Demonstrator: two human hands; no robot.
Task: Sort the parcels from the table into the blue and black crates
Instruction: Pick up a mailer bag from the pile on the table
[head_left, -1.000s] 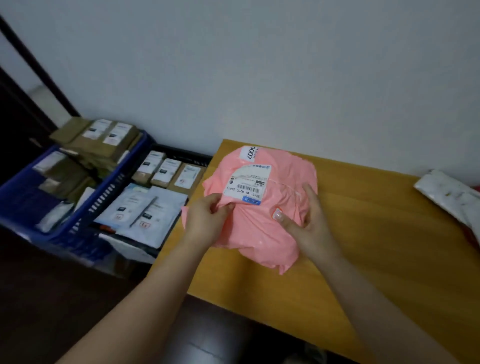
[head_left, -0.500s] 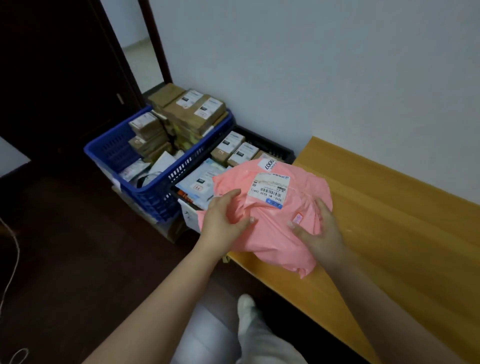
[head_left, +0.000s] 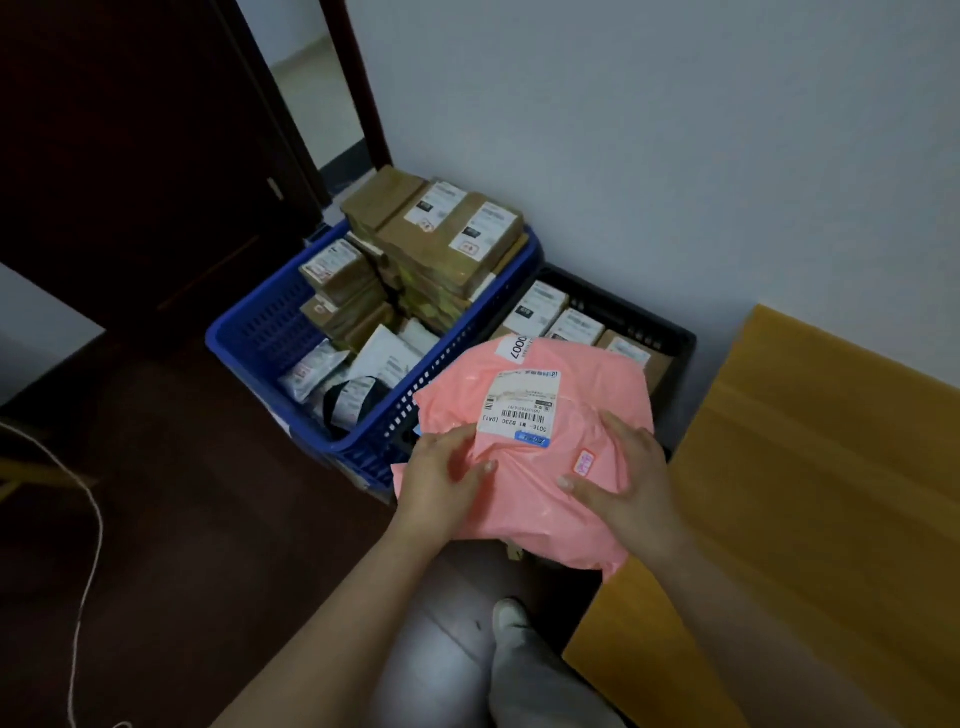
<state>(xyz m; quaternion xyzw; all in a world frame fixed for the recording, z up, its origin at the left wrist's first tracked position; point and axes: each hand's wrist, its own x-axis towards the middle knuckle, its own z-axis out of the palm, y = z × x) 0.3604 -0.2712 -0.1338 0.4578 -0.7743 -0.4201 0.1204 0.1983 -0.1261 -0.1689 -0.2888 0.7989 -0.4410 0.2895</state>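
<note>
Both hands (head_left: 441, 480) have carried the pink parcel (head_left: 540, 457) off the table (head_left: 810, 493).

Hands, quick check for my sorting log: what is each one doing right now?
Left hand: grips the pink parcel at its left edge.
Right hand: holds the same parcel, fingers on top.

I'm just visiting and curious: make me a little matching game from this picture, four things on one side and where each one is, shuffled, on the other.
Things:
1. pink parcel
2. blue crate
3. black crate
4. wooden table

Places:
A. at the right edge of the view
B. held in both hands
C. between the blue crate and the table
D. nearest the dark door

Pairs: 1-B, 2-D, 3-C, 4-A
</note>
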